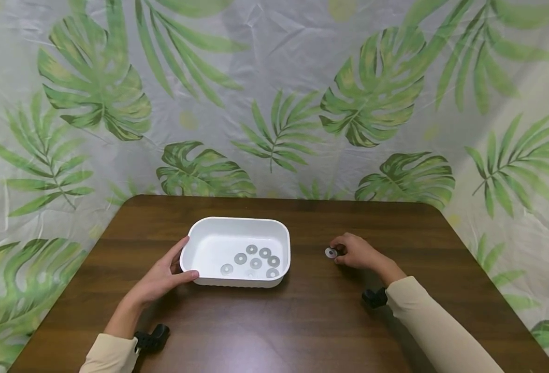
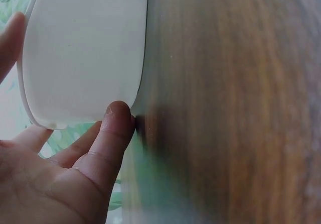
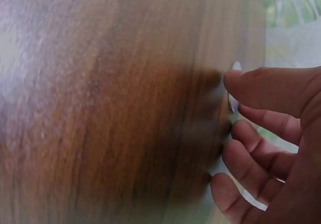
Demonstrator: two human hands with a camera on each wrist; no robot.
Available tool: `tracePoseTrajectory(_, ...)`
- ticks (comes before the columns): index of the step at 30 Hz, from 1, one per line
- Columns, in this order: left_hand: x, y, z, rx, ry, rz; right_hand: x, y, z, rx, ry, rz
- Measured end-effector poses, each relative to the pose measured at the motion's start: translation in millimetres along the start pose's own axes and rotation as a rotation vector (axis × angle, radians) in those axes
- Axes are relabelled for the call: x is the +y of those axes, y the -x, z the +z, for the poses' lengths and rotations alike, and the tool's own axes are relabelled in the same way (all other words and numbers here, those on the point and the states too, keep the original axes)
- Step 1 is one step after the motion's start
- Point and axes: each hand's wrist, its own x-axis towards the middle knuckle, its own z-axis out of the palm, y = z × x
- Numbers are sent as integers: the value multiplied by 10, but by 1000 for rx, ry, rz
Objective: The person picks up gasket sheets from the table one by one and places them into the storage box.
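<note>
A white rectangular dish [image 1: 209,248] stands left of the table's middle, with several flat silver washers [image 1: 236,259] scattered over its floor, mostly towards the right end. My left hand [image 1: 162,277] holds the dish's left end, the thumb at the near rim and the fingers around the side; the left wrist view shows that thumb [image 2: 118,128] against the outer wall. To the right of the dish, my right hand [image 1: 359,253] pinches one washer [image 1: 327,253] low over the table. In the right wrist view this washer [image 3: 233,102] appears edge-on between thumb and forefinger, the other fingers curled.
The dark brown wooden table [image 1: 274,331] has rounded far corners. Behind it hangs a pale curtain [image 1: 293,67] printed with green leaves. A black wrist camera [image 1: 152,339] sits on the left wrist, and another wrist camera [image 1: 374,298] on the right.
</note>
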Motion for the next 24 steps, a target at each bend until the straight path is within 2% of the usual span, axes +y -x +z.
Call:
tracePoseTrajectory(7,13,-32,-18,-5,17,4,0,-53,2,41,20,29)
tracePoseTrajectory(11,21,-36,-38,0,24,0,-35,-101,-16,55,40,16)
tracePoseTrajectory(16,22,-40,-37,-11,30,2,-55,-129,-16,51,56,50)
tracePoseTrajectory(24,17,-33,-19,-18,16,-14,-47,-122,44,52,11,81)
